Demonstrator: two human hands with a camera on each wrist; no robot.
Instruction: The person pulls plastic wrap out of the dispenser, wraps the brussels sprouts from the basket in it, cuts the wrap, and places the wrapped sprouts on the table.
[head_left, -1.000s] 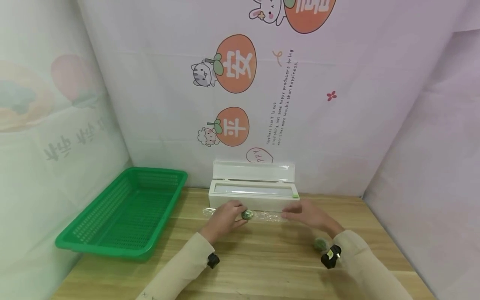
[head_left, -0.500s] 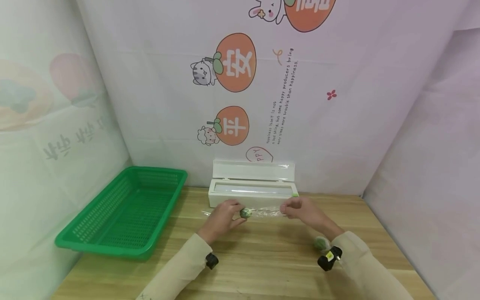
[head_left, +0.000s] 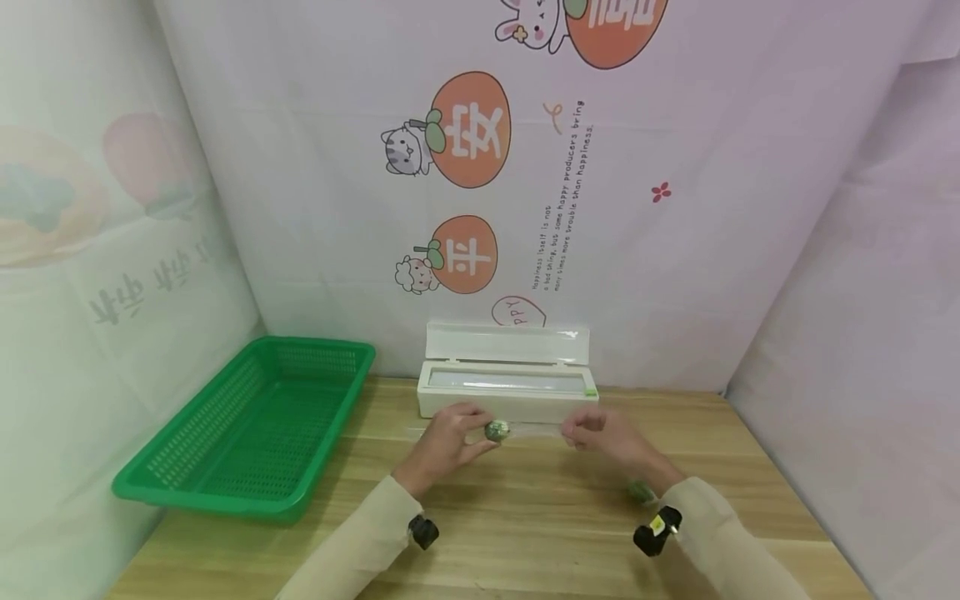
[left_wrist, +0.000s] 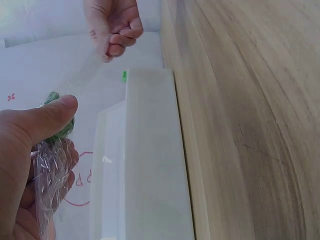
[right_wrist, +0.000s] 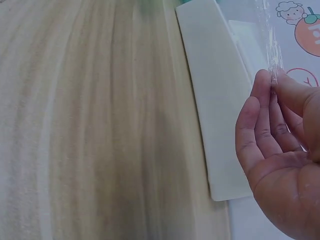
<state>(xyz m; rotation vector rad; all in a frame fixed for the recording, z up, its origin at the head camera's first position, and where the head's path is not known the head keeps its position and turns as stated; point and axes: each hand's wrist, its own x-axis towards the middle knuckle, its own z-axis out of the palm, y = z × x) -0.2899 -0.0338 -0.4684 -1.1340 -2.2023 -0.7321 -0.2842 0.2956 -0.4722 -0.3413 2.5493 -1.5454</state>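
A small round green item wrapped in clear plastic film is pinched between the thumb and fingers of my left hand. From it a twisted strip of plastic film stretches across to my right hand, whose thumb and fingertips pinch the far end. In the left wrist view a loose, crinkled tail of film hangs on the near side, over the left fingers. Both hands are just in front of a white cling film dispenser with its lid raised.
On the left stands a green perforated plastic basket. Another small green wrapped item lies on the wooden table beside my right wrist. A printed white cloth hangs behind the dispenser.
The film between the hands has gone from loose and crumpled to a narrower, tauter strip. My right fingers have closed more tightly on its end; both hands stay nearly in place.
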